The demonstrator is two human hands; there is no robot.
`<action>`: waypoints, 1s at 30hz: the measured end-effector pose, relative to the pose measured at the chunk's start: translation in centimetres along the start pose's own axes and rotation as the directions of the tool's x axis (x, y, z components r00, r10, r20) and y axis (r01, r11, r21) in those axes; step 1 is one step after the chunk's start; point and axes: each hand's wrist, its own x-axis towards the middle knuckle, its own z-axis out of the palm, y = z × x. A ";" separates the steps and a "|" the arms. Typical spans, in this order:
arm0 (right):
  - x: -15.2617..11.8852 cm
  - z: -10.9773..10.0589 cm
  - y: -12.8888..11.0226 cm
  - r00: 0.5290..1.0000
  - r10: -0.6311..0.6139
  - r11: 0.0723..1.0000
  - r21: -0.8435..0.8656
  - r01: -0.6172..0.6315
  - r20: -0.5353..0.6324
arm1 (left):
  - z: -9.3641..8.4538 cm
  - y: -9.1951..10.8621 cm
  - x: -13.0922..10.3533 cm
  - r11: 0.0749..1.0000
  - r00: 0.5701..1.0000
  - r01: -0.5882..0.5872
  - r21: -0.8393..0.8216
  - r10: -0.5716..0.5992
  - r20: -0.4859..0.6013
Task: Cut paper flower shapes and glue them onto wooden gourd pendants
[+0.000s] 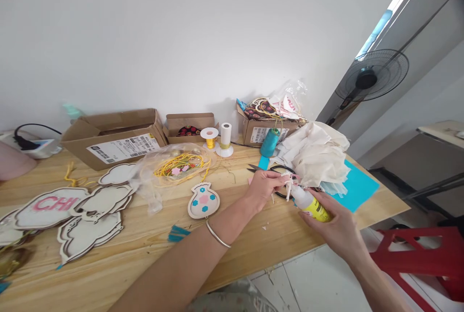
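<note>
My right hand (331, 215) is wrapped round a glue bottle (311, 204) with a yellow label, tilted so its nozzle end points up and left. Close to that nozzle, my left hand (266, 184) pinches a small ragged white scrap (288, 187), its strands hanging down. Whether nozzle and scrap touch, I cannot tell. Partly hidden behind the fingers lie black-handled scissors (281, 169). Left of my left hand rests a pouch-shaped wooden ornament (203, 201) with blue and pink flowers. A teal tassel (178, 233) lies near my left forearm.
Crumpled cream cloth (315, 152) sits on blue sheet material (362, 186) at the right. Cardboard boxes (114, 138), thread spools (225, 139) and a teal thread cone (269, 143) line the wall. Wooden plaques (90, 234) cover the left side. A red stool (416, 254) stands beyond the table edge.
</note>
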 end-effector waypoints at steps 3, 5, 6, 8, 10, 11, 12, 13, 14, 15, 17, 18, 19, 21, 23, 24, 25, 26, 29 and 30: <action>0.5 -0.7 0.3 0.966 0.124 0.951 0.250 -0.180 0.225 | -0.2 0.5 0.0 0.994 0.991 0.108 -0.016 -0.106 0.084; 0.7 -1.0 0.4 0.957 0.127 0.940 0.276 -0.199 0.259 | -0.4 0.7 0.1 0.981 0.974 0.193 -0.021 -0.189 0.128; 0.8 -1.1 0.5 0.964 0.112 0.950 0.259 -0.174 0.240 | -0.5 0.7 0.2 0.972 0.962 0.236 -0.018 -0.231 0.149; 0.9 -1.1 0.5 0.983 0.060 0.976 0.195 -0.094 0.174 | -0.7 0.8 0.3 0.953 0.935 0.304 -0.006 -0.298 0.191; 0.9 -1.0 0.7 0.994 -0.004 0.991 0.137 -0.012 0.111 | -0.7 0.9 0.4 0.939 0.914 0.344 0.008 -0.336 0.226; 0.9 -1.0 0.8 0.996 -0.041 0.993 0.113 0.031 0.083 | -0.7 0.8 0.5 0.935 0.907 0.355 0.015 -0.348 0.238; 0.8 -1.0 1.0 0.995 -0.085 0.993 0.092 0.080 0.055 | -0.7 0.7 0.6 0.932 0.902 0.362 0.022 -0.356 0.245; 0.7 -1.0 1.3 0.991 -0.136 0.988 0.073 0.134 0.019 | -0.6 0.5 0.7 0.930 0.898 0.367 0.032 -0.363 0.249; 0.6 -1.0 1.5 0.982 -0.189 0.980 0.052 0.190 -0.027 | -0.6 0.3 0.8 0.929 0.897 0.368 0.042 -0.367 0.249; 0.5 -1.1 1.8 0.967 -0.241 0.970 0.026 0.243 -0.079 | -0.5 -0.1 1.0 0.931 0.900 0.361 0.052 -0.362 0.243; 0.2 -1.2 2.2 0.930 -0.324 0.946 -0.039 0.322 -0.175 | -0.2 -0.9 1.3 0.946 0.921 0.316 0.071 -0.324 0.214; 0.1 -1.4 2.3 0.912 -0.350 0.937 -0.076 0.342 -0.212 | 0.0 -1.4 1.5 0.956 0.937 0.281 0.082 -0.292 0.191; 0.0 -1.5 2.4 0.899 -0.367 0.930 -0.113 0.349 -0.238 | 0.2 -1.8 1.7 0.966 0.953 0.241 0.097 -0.254 0.165; -0.2 -1.9 2.6 0.882 -0.386 0.920 -0.180 0.348 -0.270 | 0.7 -2.7 2.2 0.977 0.978 0.160 0.140 -0.176 0.113; -0.3 -2.3 2.8 0.867 -0.402 0.910 -0.232 0.344 -0.294 | 1.3 -3.2 2.8 0.979 0.990 0.094 0.183 -0.111 0.088; -0.4 -2.4 3.0 0.861 -0.411 0.904 -0.254 0.342 -0.301 | 1.5 -3.4 3.0 0.978 0.992 0.069 0.198 -0.088 0.088; -0.4 -2.6 3.1 0.856 -0.416 0.900 -0.273 0.339 -0.307 | 1.7 -3.5 3.3 0.977 0.993 0.052 0.209 -0.073 0.096; -0.5 -2.8 3.1 0.854 -0.416 0.898 -0.287 0.333 -0.311 | 1.9 -3.5 3.5 0.976 0.992 0.041 0.215 -0.066 0.108; -0.5 -3.2 2.9 0.884 -0.356 0.923 -0.259 0.283 -0.302 | 2.2 -3.0 3.6 0.977 0.982 0.045 0.209 -0.082 0.169; -0.5 -3.3 2.8 0.910 -0.304 0.944 -0.214 0.249 -0.282 | 2.2 -2.7 3.5 0.979 0.976 0.054 0.198 -0.094 0.197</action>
